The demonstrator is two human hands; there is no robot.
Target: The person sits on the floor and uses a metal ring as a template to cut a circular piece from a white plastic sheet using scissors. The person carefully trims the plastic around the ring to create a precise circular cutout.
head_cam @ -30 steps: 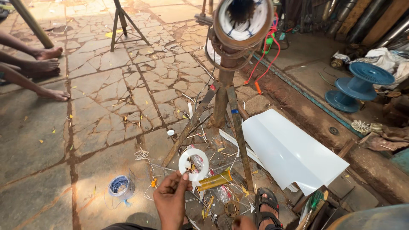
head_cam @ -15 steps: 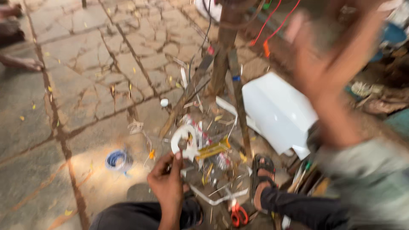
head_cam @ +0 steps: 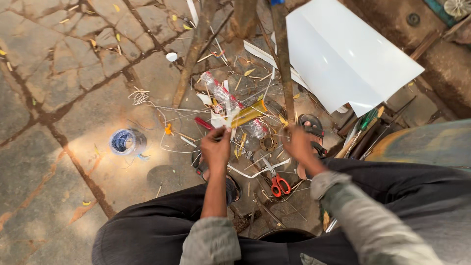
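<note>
My left hand (head_cam: 216,147) is low over a pile of scraps and pinches a white paper-like strip (head_cam: 228,117) that sticks up from its fingers. My right hand (head_cam: 298,145) hovers a short way to the right with fingers curled, beside a wooden stand leg (head_cam: 283,64); I see nothing in it. Red-handled scissors (head_cam: 277,184) lie on the ground between and just below both hands. A yellow flat piece (head_cam: 249,113) and a clear-wrapped red and white bundle (head_cam: 223,95) lie just beyond the left hand.
A large white sheet (head_cam: 343,54) lies at the upper right. A blue wire coil (head_cam: 125,141) sits on the cracked stone floor at left. Another stand leg (head_cam: 192,59) slants up left. A sandal (head_cam: 312,125) and a green-handled screwdriver (head_cam: 366,120) lie right of the hands.
The view has tilted down onto the scrap pile. My right arm, raised half a second ago, has come down near the ground. My left hand now holds a strip instead of the white ring.
</note>
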